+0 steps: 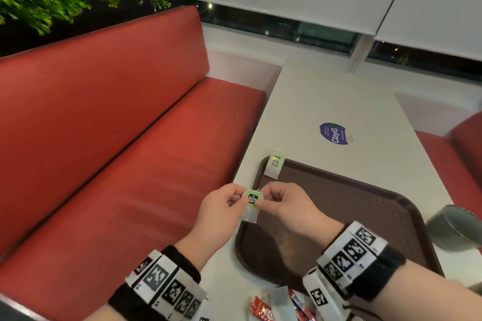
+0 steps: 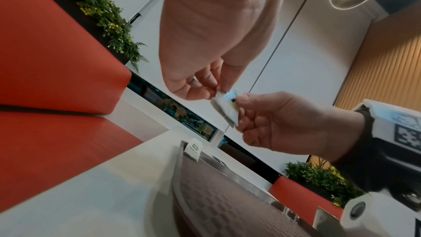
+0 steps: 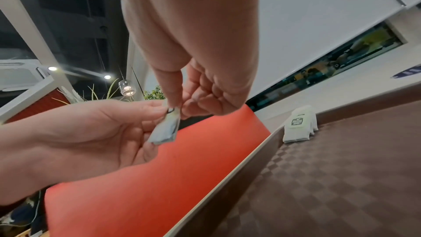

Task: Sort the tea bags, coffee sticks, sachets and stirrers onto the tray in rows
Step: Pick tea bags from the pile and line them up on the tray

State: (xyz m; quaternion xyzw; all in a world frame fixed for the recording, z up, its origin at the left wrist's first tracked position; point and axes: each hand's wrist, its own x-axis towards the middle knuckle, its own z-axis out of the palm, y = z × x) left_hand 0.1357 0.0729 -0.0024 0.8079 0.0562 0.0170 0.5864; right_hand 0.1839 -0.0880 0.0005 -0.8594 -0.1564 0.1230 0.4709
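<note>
near the middle of the head view, slightly low, both hands meet over the left rim of the brown tray [image 1: 407, 219]. the left hand [image 1: 219, 212] and the right hand [image 1: 284, 206] each pinch the held tea bag [image 1: 251, 206] between thumb and fingertips, the left at its left edge, the right at its right edge by the green tag with dark print. the bag's pale paper body hangs down below the tag, clear of the tray. the other fingers of both hands are curled in.

a second tea bag [image 1: 274, 166] sits at the tray's far left corner, just above centre in the frame, leaning on the rim with part of it over the white table [image 1: 326, 101]. in the right wrist view it looks like more than one bag stacked there, though the edges are too soft to be sure.

at the bottom edge of the head view, red sachets [image 1: 260, 309] lie beside pale packets on the table, between the two wrists. a grey round container [image 1: 453, 228] shows at the right edge, blurred. a purple round sticker [image 1: 333, 133] sits on the table right of centre. a red bench [image 1: 117, 125] fills the left half of the frame.
</note>
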